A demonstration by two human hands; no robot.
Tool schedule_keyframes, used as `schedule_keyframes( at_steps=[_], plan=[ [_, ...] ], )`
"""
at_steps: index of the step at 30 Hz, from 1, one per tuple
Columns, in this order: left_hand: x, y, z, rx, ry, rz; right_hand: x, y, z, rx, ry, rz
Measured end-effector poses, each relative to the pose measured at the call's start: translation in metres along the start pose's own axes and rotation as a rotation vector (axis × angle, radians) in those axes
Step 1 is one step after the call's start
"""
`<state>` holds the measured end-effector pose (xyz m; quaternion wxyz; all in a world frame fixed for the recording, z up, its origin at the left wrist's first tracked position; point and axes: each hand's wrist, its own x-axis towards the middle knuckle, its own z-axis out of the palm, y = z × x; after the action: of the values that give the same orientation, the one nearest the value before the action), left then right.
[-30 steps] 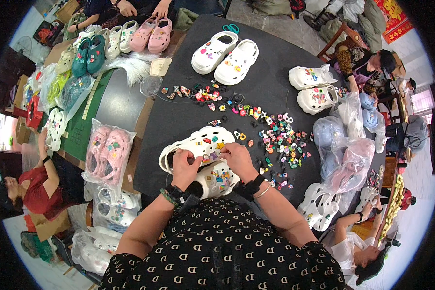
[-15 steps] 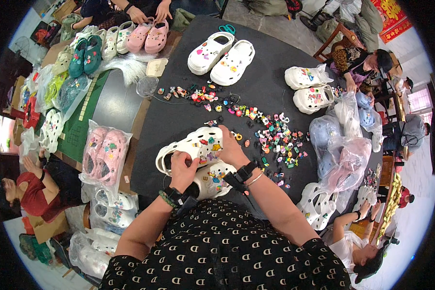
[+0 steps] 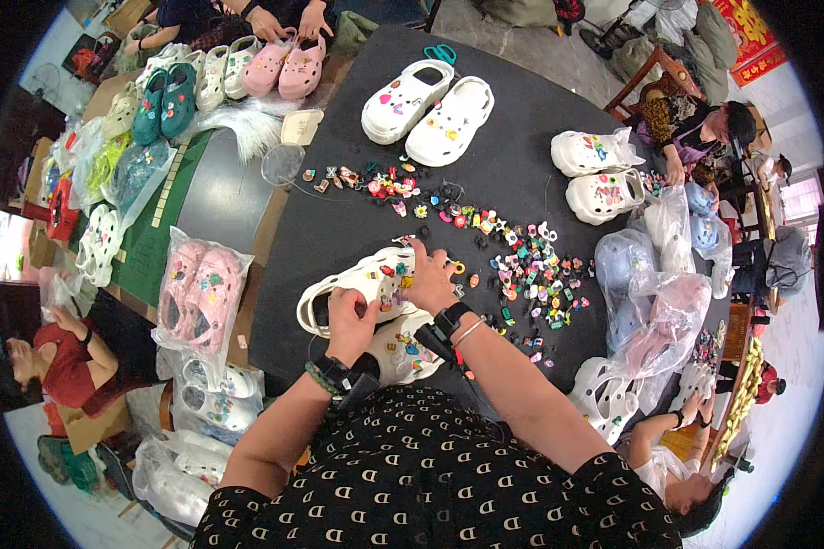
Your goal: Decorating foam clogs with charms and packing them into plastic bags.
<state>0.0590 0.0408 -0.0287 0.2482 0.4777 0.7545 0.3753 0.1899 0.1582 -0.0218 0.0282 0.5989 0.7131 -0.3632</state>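
Observation:
A white clog (image 3: 364, 276) with several colourful charms on its upper lies on its side before me, toe to the right. My left hand (image 3: 351, 322) is closed on the clog near its foot opening, thumb and fingers at the rim. My right hand (image 3: 432, 279) wraps round the toe, fingers curled over the front; the fingertips' exact contact is partly hidden. Just below, nearer to me, a second white clog (image 3: 395, 357) with charms is partly covered by my wrists. Right of my right hand, many small loose charms (image 3: 536, 270) are scattered over the dark tabletop (image 3: 288, 229).
A pair of white clogs (image 3: 449, 121) stands at the far side, beside teal-handled scissors (image 3: 440, 54). Decorated white clogs (image 3: 604, 194) and bagged clogs (image 3: 659, 311) line the right side. Bagged pink clogs (image 3: 200, 297) lie left. Other people work around the tables.
My right hand has shifted over the toe, its fingers now covering a yellow charm that showed before. My left hand keeps its hold. The whole view has shifted slightly.

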Motion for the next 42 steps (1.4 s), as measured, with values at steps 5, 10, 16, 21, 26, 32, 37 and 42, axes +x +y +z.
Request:
schedule_keyframes(
  at_steps=[5, 10, 16, 21, 26, 32, 37, 42],
  plan=[
    [0.0, -0.005, 0.003, 0.069, 0.045, 0.086, 0.008, 0.009, -0.001, 0.002, -0.027, -0.011],
    [0.002, -0.006, 0.0, 0.006, 0.008, 0.009, 0.006, 0.04, -0.014, 0.369, -0.008, -0.124],
    [-0.001, -0.008, 0.003, 0.111, -0.002, -0.018, -0.03, 0.038, -0.003, 0.271, 0.313, -0.365],
    [0.0, -0.003, 0.002, 0.113, -0.029, -0.018, -0.041, 0.033, 0.003, 0.187, 0.468, -0.441],
    [-0.001, -0.004, 0.003, 0.042, -0.012, -0.032, -0.043, 0.03, 0.005, 0.168, 0.417, -0.396],
    [-0.001, -0.004, 0.006, 0.059, -0.036, -0.011, -0.037, 0.042, 0.013, 0.11, 0.394, -0.573],
    [0.0, -0.01, 0.003, 0.049, -0.058, -0.027, -0.047, 0.028, 0.005, 0.182, 0.416, -0.471],
    [-0.001, -0.005, 0.003, 0.035, -0.035, 0.004, -0.044, 0.028, 0.011, 0.255, 0.423, -0.385]
  ],
)
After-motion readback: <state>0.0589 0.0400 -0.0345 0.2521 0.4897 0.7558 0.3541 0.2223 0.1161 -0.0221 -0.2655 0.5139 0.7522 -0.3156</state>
